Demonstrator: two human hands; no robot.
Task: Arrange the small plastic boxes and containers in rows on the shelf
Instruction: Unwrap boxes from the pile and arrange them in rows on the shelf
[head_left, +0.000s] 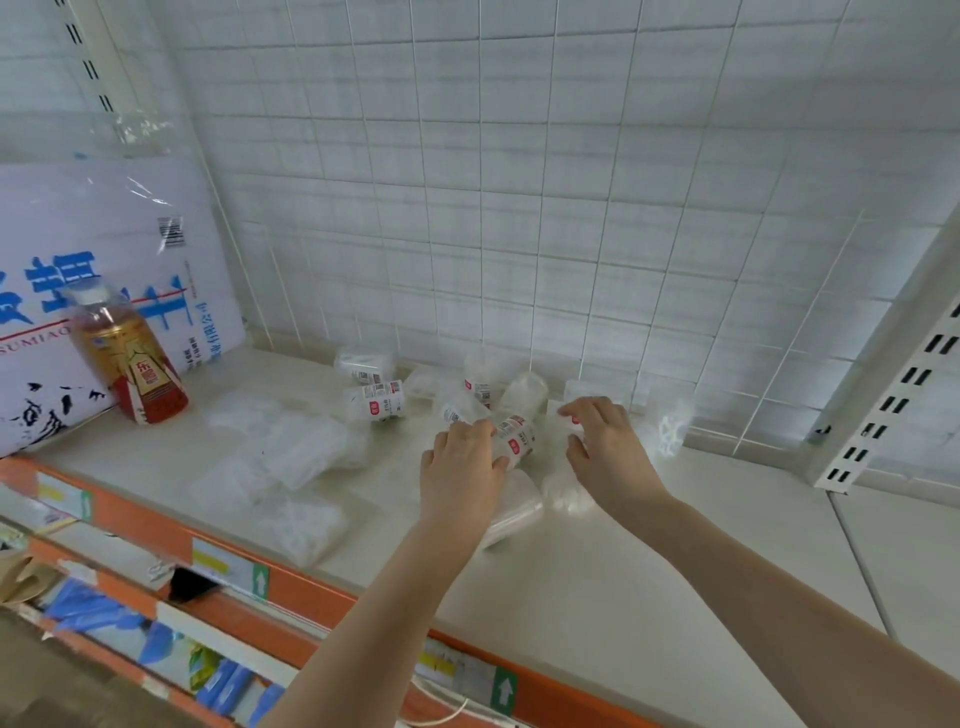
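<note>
Clear plastic, the labelled container (514, 439) lay tipped mid-shelf (649, 561), its long axis running away toward the wire back. The left hand (462, 467) curled round its left side; the right hand (602, 441) hovered just right, fingers loosely bent, apparently empty.

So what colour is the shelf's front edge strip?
Orange, on the shelf's front edge strip; clearest in the head view.

One head-worn wide-angle view, looking forward and steeply down from above the near edge of a shelf (597, 561), close over it, facing the far wire grid (519, 208), both forearms entering from the near side
</note>
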